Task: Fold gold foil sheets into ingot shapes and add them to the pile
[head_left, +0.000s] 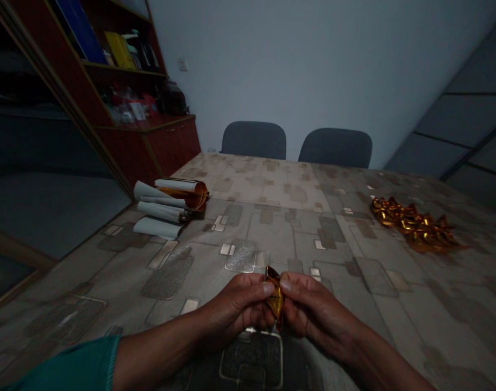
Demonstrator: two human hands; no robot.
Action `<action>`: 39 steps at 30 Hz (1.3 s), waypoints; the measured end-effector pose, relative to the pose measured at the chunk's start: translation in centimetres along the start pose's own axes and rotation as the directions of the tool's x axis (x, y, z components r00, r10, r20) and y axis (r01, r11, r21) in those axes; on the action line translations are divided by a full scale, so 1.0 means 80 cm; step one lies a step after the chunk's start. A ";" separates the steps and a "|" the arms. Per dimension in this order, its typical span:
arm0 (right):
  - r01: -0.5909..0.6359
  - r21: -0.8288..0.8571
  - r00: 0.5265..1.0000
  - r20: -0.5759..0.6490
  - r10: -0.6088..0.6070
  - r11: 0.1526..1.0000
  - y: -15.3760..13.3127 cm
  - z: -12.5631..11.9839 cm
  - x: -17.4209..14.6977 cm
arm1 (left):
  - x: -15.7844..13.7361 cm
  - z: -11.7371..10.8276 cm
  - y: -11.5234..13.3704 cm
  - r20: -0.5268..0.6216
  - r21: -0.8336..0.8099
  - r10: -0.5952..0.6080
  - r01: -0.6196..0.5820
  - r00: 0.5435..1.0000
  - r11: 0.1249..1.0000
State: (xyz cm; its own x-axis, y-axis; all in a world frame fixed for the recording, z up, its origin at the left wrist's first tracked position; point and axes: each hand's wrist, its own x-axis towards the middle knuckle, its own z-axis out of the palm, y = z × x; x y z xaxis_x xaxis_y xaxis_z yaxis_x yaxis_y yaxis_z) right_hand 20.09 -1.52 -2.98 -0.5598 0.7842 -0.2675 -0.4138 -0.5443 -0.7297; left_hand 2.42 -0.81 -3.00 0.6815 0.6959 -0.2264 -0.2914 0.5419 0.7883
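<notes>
Between my two hands is a small folded piece of gold foil paper [275, 296], held just above the near part of the table. My left hand [250, 304] pinches its left side with the thumb on top. From the other side, my right hand [307, 304] grips it, thumb pressed against the foil. Over to the right on the table lies a cluster of shiny folded gold foil pieces [414, 224]. At the left, curled sheets of foil paper [162, 209], white on one face and gold on the other, rest in a loose stack.
A patterned cloth covers the table [268, 184]. Two grey chairs [253, 140] stand at its far edge, by the wall. On the left is a reddish-brown cabinet [166, 146] with folders, bags and a dark jar [173, 98].
</notes>
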 end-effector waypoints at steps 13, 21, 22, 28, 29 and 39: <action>0.065 -0.025 0.997 0.033 -0.064 0.998 0.002 0.001 0.002 | 0.000 0.002 -0.006 -0.147 -0.027 0.095 -0.100 0.985 0.995; 0.095 -0.023 0.995 0.031 -0.094 0.995 0.007 -0.001 0.002 | 0.000 0.002 -0.009 -0.158 -0.015 0.127 -0.131 0.979 0.991; 0.107 -0.020 0.994 0.040 -0.106 0.994 0.006 -0.001 0.002 | 0.000 0.001 -0.008 -0.144 -0.039 0.131 -0.138 0.981 0.990; 0.107 0.021 0.993 0.042 -0.107 0.994 -0.003 0.000 0.000 | 0.001 0.000 -0.001 -0.069 -0.225 0.140 -0.152 0.988 0.962; 0.097 0.029 0.994 0.041 -0.099 0.995 -0.004 0.000 0.000 | 0.001 -0.001 -0.001 -0.060 -0.243 0.133 -0.143 0.989 0.959; 0.049 0.047 0.996 0.075 -0.052 0.998 0.007 -0.002 0.003 | 0.003 -0.004 -0.009 -0.057 -0.342 0.067 -0.082 0.996 0.936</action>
State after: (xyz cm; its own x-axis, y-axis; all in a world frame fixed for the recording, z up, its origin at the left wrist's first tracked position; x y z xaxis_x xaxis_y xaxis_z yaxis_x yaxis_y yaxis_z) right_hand 19.84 -1.59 -3.50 -0.5897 0.7871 -0.1808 -0.4739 -0.5185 -0.7118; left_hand 2.58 -0.86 -3.78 0.6210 0.7564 -0.2056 -0.5583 0.6110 0.5612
